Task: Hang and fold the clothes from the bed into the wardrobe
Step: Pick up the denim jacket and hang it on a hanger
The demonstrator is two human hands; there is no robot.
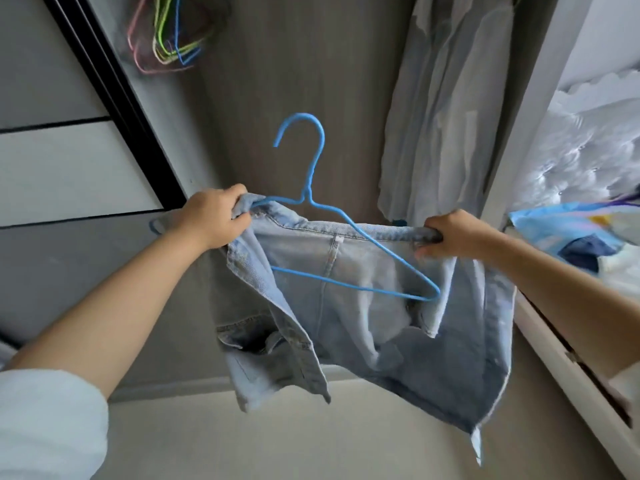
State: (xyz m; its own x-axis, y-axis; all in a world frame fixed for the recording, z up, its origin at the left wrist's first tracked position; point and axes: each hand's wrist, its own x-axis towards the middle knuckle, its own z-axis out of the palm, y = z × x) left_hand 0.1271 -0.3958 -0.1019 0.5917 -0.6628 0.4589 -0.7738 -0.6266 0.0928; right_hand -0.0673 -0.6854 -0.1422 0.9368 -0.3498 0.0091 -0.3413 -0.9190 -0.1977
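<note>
Head view is showing you holding a denim jacket [381, 306] spread in front of the wardrobe [294, 81], your left hand [211, 218] clenching one shoulder together with an end of the blue hanger [313, 188], your right hand [457, 233] gripping the collar at the other side. You are likely keeping the neck stretched open so the hanger's free end, lying inside the jacket, can slide into the second shoulder. Spare hangers [166, 32] and a pale shirt [446, 98] are hanging above.

A white rumpled quilt [588, 147] and colourful clothes [581, 237] lie on the bed [540, 320].
</note>
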